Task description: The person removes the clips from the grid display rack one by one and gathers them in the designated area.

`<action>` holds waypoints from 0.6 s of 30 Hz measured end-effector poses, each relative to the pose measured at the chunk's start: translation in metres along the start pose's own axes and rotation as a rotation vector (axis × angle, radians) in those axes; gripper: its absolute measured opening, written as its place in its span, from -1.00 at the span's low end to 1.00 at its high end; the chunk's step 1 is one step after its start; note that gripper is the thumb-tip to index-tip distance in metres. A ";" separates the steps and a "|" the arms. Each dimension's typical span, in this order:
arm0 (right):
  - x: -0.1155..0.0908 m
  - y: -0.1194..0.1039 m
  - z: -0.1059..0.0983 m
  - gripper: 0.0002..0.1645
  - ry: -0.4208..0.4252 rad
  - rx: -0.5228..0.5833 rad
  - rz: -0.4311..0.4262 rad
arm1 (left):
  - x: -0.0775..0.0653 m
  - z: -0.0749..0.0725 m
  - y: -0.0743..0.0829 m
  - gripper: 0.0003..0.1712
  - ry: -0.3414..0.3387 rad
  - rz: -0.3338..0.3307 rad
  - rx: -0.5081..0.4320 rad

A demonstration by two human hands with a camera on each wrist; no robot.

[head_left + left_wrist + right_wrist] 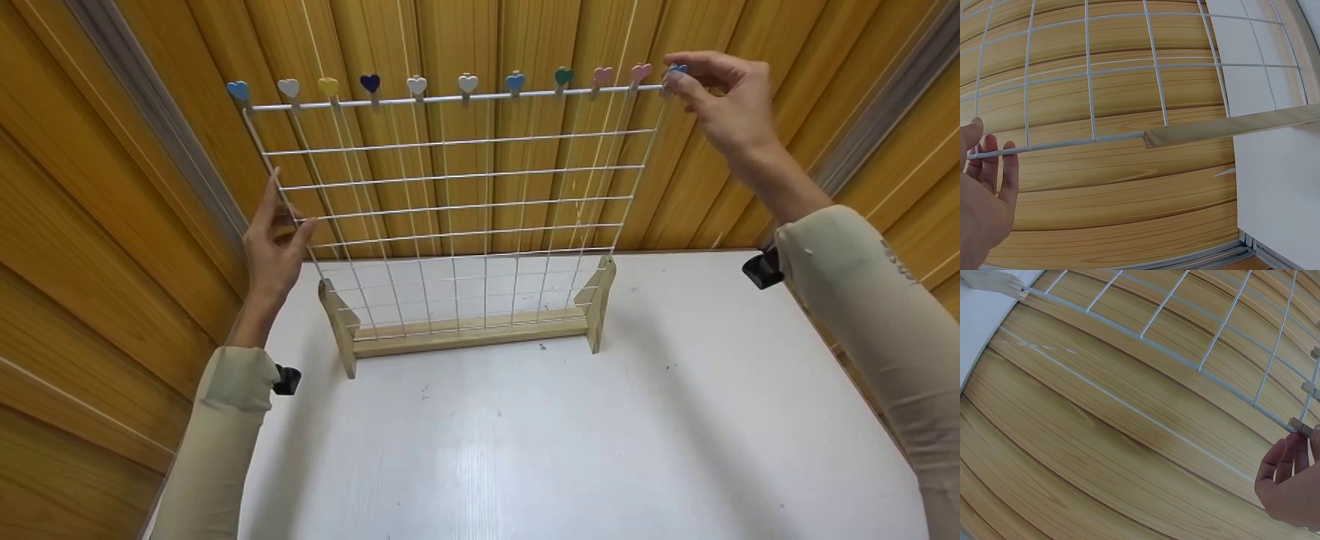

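Note:
A white wire grid [442, 98] stands upright in a pale wooden stand [472, 339]. My left hand [271, 251] holds the grid's left side bar, with the thumb and fingers on either side of the wire. At the top right corner, my right hand [731, 101] pinches a small clothespin [1301, 427] bearing a blue heart [677, 70]; its wooden jaws are at the corner wire. Several more heart clothespins, among them a green one [564, 76], a yellow one [328, 85] and a dark blue one [370, 82], line the top bar.
The stand rests on a white table [487, 450] marked with small dark specks. Wood-grain panels [450, 30] rise behind and at both sides, with grey metal strips [161, 112] at the corners.

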State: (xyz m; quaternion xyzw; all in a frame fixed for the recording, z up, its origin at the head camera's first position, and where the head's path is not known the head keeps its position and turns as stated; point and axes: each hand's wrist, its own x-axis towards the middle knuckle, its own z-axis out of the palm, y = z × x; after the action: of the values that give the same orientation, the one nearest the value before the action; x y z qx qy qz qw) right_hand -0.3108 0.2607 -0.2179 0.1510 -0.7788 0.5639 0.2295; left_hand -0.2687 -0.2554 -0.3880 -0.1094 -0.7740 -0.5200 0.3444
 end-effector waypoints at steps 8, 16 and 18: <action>0.003 0.001 0.002 -0.81 0.068 0.247 0.056 | 0.001 -0.002 0.003 -0.17 0.000 -0.023 -0.003; 0.003 0.001 0.008 -0.82 0.144 0.408 0.066 | 0.001 -0.002 0.002 -0.16 -0.020 -0.027 0.006; 0.002 0.001 0.009 -0.82 0.162 0.424 0.064 | 0.001 -0.001 0.002 -0.17 -0.020 -0.031 0.012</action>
State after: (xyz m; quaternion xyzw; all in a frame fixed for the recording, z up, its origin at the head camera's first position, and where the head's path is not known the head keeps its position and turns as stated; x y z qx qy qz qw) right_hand -0.3152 0.2523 -0.2203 0.1252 -0.6263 0.7323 0.2364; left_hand -0.2684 -0.2559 -0.3855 -0.1005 -0.7820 -0.5197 0.3289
